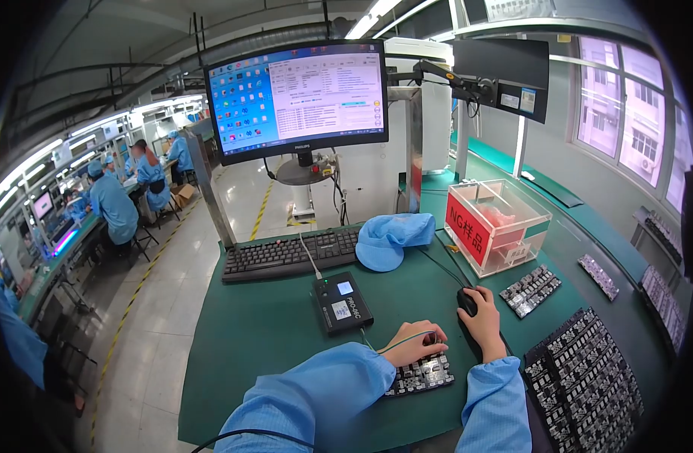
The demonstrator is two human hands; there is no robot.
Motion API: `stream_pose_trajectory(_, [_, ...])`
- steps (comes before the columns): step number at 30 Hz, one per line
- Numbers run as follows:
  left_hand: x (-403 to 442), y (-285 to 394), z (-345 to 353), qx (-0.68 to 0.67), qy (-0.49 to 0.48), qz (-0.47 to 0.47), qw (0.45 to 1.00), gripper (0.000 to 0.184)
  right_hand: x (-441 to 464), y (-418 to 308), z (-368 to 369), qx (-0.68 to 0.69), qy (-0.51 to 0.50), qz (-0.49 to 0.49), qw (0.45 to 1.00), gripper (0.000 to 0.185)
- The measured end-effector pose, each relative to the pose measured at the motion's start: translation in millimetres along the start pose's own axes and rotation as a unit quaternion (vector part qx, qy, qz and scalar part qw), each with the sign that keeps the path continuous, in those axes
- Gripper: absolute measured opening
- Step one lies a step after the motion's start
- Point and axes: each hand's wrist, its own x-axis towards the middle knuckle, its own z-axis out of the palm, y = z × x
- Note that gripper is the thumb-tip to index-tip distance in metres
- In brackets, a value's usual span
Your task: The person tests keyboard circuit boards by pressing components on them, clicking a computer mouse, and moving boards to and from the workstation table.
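Observation:
My left hand (414,343) is over a panel of small circuit boards (422,376), fingers curled around the end of a thin greenish cable (395,346). A small dark piece shows at its fingertips, too small to make out. The cable runs back to a black programmer box (342,303) marked PRO-06C, which lies on the green mat with a white lead at its far end. My right hand (483,323) rests on a black computer mouse (467,302), fingers wrapped over it. Both sleeves are light blue.
A monitor (297,102) stands behind a black keyboard (290,254). A blue cap (392,240) lies beside a clear box with a red label (467,228). More board panels (586,385) are stacked at right; another panel (531,291) lies nearer the box. Co-workers (114,202) sit far left.

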Motion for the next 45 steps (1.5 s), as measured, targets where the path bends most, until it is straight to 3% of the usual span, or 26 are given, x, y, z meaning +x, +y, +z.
stream_pose_trajectory(45, [-0.1, -0.4, 0.4, 0.029, 0.001, 0.011, 1.000, 0.027, 0.5, -0.4, 1.3, 0.004, 0.005, -0.003, 1.000, 0.041])
